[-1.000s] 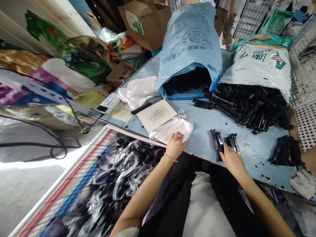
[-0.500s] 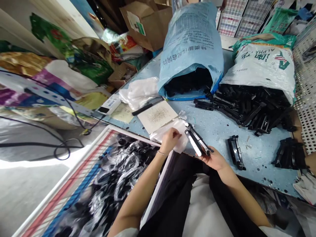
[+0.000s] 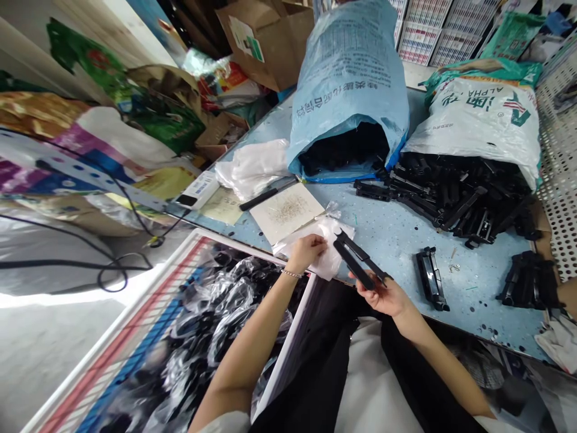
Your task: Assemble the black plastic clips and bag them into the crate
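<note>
My right hand (image 3: 382, 294) is closed round the lower end of a black hinged part (image 3: 354, 261), whose two slim arms point up and to the left. Under my left hand (image 3: 308, 252) lies a stack of thin clear plastic bags (image 3: 331, 264) at the table's front edge. The left fingers are pinched together on the plastic bag. A similar black part (image 3: 431, 279) lies by itself right of my right hand, and several more are bunched (image 3: 529, 281) at the far right.
A blue sack (image 3: 351, 90) and a white-green sack (image 3: 482, 120) lie open, with black parts (image 3: 460, 198) spilling onto the blue table (image 3: 383, 225). Below left stands a crate (image 3: 135, 328) of bagged black pieces. A speckled board (image 3: 288, 210) lies behind the bags. Part of another person's arm (image 3: 567, 297) shows at right.
The black part has turned in my right hand, so its bright, shiny faces now look dark. My left hand has shifted slightly left over the plastic bags.
</note>
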`<state>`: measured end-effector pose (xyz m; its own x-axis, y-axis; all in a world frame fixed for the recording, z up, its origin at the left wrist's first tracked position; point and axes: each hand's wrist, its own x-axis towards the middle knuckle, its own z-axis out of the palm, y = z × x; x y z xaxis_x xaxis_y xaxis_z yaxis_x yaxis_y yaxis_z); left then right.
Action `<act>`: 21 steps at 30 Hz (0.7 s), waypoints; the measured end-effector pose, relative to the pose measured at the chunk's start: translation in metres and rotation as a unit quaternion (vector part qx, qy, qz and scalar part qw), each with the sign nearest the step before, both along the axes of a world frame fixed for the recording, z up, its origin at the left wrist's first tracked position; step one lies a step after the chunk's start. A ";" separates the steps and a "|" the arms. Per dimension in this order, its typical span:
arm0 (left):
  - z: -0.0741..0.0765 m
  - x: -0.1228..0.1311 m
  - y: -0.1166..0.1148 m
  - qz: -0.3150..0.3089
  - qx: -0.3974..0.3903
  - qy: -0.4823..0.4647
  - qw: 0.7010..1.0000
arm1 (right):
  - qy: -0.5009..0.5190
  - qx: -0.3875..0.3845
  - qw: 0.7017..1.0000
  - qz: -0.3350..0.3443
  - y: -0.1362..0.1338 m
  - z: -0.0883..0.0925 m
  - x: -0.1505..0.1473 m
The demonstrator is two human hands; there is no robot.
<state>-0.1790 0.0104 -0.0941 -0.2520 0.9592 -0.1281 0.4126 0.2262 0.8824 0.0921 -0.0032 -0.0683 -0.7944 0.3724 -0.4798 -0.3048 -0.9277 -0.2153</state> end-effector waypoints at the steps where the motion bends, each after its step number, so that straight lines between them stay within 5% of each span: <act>1: -0.001 0.002 -0.001 0.007 0.009 0.002 1.000 | 0.009 -0.012 1.000 0.016 0.000 -0.002 -0.006; 6: -0.001 0.001 -0.014 0.034 0.078 0.060 0.995 | -0.045 0.000 0.999 -0.006 0.001 -0.012 -0.020; 13: 0.000 -0.010 -0.018 -0.038 0.124 0.131 0.983 | 0.029 -0.074 0.995 0.059 0.006 -0.017 -0.035; 17: 0.030 0.012 -0.043 -0.145 0.210 0.212 0.943 | -0.002 0.007 0.999 0.045 0.007 -0.024 -0.040; 21: 0.061 0.056 -0.073 -0.274 0.271 0.195 0.902 | -0.070 0.132 0.988 -0.024 0.002 -0.015 -0.033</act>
